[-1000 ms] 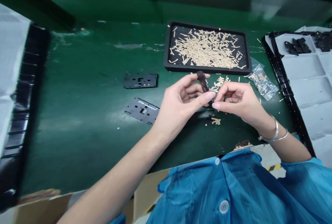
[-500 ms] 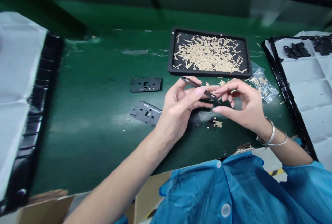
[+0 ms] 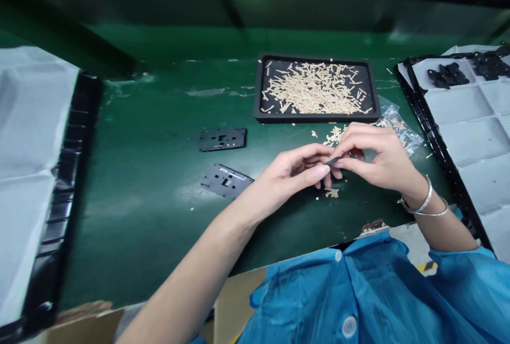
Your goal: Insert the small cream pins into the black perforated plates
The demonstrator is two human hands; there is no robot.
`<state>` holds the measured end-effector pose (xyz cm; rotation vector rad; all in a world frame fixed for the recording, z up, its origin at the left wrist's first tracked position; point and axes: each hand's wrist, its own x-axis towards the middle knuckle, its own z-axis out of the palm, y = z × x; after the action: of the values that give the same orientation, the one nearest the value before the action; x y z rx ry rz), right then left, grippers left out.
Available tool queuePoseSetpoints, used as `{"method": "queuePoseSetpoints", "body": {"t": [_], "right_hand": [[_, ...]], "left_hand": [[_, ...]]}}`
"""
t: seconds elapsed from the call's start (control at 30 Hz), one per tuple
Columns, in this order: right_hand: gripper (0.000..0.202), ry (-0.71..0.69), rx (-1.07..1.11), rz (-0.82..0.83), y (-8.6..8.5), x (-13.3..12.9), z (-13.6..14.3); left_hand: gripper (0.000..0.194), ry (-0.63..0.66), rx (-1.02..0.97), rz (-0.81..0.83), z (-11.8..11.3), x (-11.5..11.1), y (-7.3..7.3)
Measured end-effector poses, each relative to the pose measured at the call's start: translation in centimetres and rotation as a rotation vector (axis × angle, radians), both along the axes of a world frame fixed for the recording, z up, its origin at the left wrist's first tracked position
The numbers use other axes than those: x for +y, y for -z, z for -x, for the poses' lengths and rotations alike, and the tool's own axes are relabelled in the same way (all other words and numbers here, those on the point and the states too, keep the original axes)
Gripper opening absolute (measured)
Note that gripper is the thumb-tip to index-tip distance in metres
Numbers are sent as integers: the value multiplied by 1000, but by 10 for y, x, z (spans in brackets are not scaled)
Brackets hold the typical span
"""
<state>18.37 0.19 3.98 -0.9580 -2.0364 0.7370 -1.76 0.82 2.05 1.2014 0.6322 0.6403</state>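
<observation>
Head view: left hand (image 3: 292, 173) and right hand (image 3: 374, 154) pinch a dark part (image 3: 333, 161) before the tray (image 3: 319, 118), fingers narrow. Its long axis runs between them

A small dark part (image 3: 332, 161), thin and narrow in its visible portion, is held between the fingertips of the left hand (image 3: 297, 171) and the right hand (image 3: 374, 154). It is slightly tilted, its end toward the right hand appearing higher; the fingers hide the rest.
</observation>
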Motion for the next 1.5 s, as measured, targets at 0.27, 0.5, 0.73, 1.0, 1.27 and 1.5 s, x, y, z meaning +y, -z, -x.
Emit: {"method": "queuePoseSetpoints", "body": {"t": [0.27, 0.5, 0.73, 1.0, 1.27, 1.5], "right_hand": [[19, 110, 285, 350, -3, -7, 7], [15, 145, 303, 431, -11, -9, 11], [12, 160, 328, 521, -9, -8, 15], [13, 151, 353, 596, -10, -9, 16], [14, 147, 364, 598, -11, -8, 16], [18, 121, 344, 591, -10, -7, 15]], "left_hand": [[33, -109, -28, -79, -2, -5, 7], [35, -127, 41, -73, -2, -7, 3], [30, -91, -37, 3, -5, -6, 5], [31, -117, -46, 14, -7, -7, 7], [30, -101, -62, -4, -6, -5, 10], [39, -132, -11, -19, -4, -7, 13]]}}
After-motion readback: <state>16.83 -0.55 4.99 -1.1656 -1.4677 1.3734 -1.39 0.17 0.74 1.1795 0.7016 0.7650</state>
